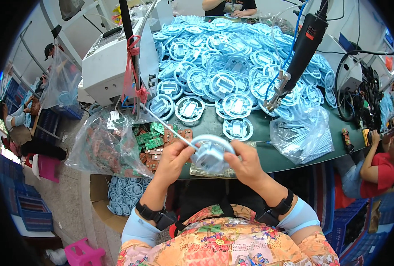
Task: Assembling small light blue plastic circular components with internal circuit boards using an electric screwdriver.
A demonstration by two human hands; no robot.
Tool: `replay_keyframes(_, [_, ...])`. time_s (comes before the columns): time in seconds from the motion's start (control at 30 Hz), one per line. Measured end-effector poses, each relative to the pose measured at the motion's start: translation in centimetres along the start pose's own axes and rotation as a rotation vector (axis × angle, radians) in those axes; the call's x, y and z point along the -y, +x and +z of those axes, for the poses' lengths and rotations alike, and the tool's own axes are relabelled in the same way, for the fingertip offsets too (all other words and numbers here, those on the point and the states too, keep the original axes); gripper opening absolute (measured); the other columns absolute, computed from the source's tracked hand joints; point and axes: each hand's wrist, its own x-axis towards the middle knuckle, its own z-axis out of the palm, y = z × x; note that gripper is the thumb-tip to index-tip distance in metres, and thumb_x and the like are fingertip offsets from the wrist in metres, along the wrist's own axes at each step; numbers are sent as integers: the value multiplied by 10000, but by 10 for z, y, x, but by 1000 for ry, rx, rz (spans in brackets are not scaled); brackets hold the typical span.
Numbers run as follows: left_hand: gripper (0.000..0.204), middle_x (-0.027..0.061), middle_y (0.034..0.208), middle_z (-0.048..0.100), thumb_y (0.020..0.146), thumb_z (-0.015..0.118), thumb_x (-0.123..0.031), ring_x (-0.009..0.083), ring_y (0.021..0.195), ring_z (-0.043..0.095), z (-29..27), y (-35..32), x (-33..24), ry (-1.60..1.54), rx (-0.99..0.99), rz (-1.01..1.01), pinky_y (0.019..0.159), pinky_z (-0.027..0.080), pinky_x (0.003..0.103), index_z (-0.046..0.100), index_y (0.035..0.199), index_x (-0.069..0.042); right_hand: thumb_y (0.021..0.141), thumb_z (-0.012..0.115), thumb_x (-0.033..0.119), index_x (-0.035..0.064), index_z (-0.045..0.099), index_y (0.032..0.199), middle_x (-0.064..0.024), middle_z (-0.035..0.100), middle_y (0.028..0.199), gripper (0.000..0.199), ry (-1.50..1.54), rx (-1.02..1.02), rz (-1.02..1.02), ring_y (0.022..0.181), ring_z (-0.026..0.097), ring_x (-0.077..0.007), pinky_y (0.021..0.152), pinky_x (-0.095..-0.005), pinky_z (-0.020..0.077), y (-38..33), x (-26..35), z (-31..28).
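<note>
In front of my chest I hold a light-blue round plastic part [212, 154], blurred by motion, with an open ring rim. My right hand [249, 163] grips its right side, thumb on its face. At the opposite edge my left hand [178, 157] is closed, pinching a thin pale rod [168, 127] where it meets the rim. The rod slants up and away to the left. Beneath the part lies a clear, yellowish flat packet [212, 173] at the table's front edge. Just beyond my hands are loose round plastic parts like it [237, 129].
A big heap of light-blue parts [223, 57] covers the green table [272, 162]. An electric screwdriver [305, 48] hangs at right above a bag of pale rods [301, 137]. At left are a white machine [113, 66], a bag of circuit boards [113, 142] and a carton [98, 199]. Other people sit around.
</note>
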Motion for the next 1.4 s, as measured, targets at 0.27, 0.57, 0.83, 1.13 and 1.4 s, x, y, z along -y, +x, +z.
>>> replay_keyframes(0.27, [217,113,828,692,875,689,-141,153,753,650,-124,-110,-43,717,234,-437,689,500,293,702,1049,-11,861,656,156,49,607,974,-155,621,992,163,-527,172,-179,801,650,-344,660,-428,537,30,-37,10])
replay_keyframes(0.57, [178,142,890,681,824,714,-103,319,808,661,-76,-79,-34,847,12,72,707,523,376,685,973,-10,823,589,11,16,583,1154,-145,593,1207,331,-1270,47,58,869,676,-285,657,-380,580,89,-125,-39])
replay_keyframes(0.83, [346,87,990,552,715,767,-110,292,963,558,-56,20,31,1379,-90,333,794,478,405,638,1034,-67,727,633,-57,-8,635,1130,-189,638,1148,406,-877,-122,-294,888,634,-338,754,-407,535,-10,-68,-28])
replay_keyframes(1.13, [339,93,989,599,685,721,4,294,925,584,-15,11,14,1121,44,491,783,494,397,666,1012,-64,698,689,6,57,659,1119,-149,608,1120,425,-740,-32,-379,912,615,-299,775,-397,489,-53,-64,-21])
replay_keyframes(1.4, [368,107,1017,617,689,659,103,319,909,588,10,-6,39,1003,151,619,809,496,412,671,1023,-51,736,679,18,51,653,1099,-136,616,1019,365,-877,-182,-331,801,575,-286,687,-394,459,-8,-79,-39])
